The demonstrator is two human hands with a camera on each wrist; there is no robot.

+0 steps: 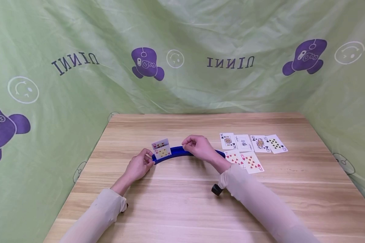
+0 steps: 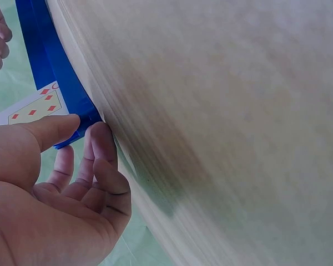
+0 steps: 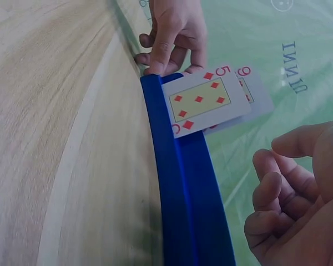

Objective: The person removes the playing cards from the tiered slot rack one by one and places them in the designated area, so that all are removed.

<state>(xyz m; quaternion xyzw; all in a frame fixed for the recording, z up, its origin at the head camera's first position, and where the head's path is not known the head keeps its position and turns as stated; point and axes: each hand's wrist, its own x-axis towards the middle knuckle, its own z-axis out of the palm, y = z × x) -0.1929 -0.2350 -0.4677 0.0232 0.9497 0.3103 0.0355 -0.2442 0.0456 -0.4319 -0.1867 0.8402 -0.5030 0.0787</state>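
A curved blue card holder (image 1: 179,152) stands on the table, its left end pinched between thumb and fingers of my left hand (image 1: 139,164). In its slots near that end, a five of diamonds (image 3: 200,102) stands upright in front of a red nine (image 3: 255,100), which it partly covers. My right hand (image 1: 199,146) hovers over the holder's middle, apart from the cards. In the right wrist view its fingers bend loosely, with nothing between thumb and fingertips. The left wrist view shows the left thumb pressing on the holder's end beside the five of diamonds.
Several playing cards lie face up at the right: a king (image 1: 228,141), a card with a small figure (image 1: 244,143), a queen (image 1: 260,143) and a black ten (image 1: 275,143) behind, a red seven (image 1: 233,158) and red eight (image 1: 251,162) in front. Green cloth (image 1: 182,91) hangs around the table.
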